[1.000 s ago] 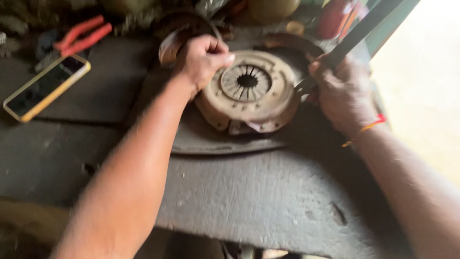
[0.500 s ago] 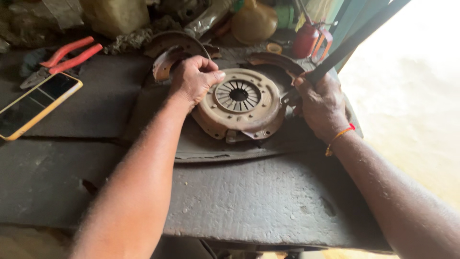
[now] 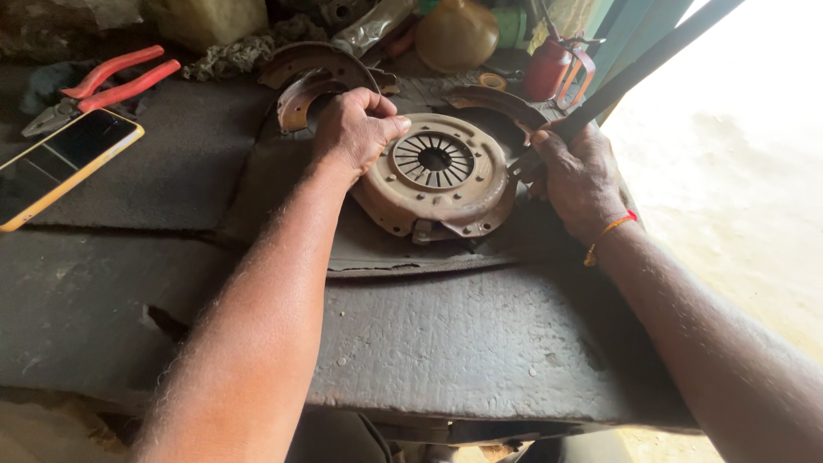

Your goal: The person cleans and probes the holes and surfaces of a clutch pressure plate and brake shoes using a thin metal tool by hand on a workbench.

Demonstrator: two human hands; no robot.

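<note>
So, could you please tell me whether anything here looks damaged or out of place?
The round clutch cover under the left hand is rusty, and the dark bench top is cracked and chipped along its near edge. Otherwise nothing stands out.

Rusty clutch plate (image 3: 437,176) flat on my bench.

It's a round, brown cover with radial spring fingers around a dark centre hole, lying face up; my left hand (image 3: 356,129) grips its far-left rim, my right hand (image 3: 579,176) holds a dark bar (image 3: 639,69) at its right edge.

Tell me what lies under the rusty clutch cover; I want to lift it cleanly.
The rusty clutch cover rests on a dark round plate, itself on the worn bench. Whatever sits directly beneath the cover's centre is hidden.
</note>
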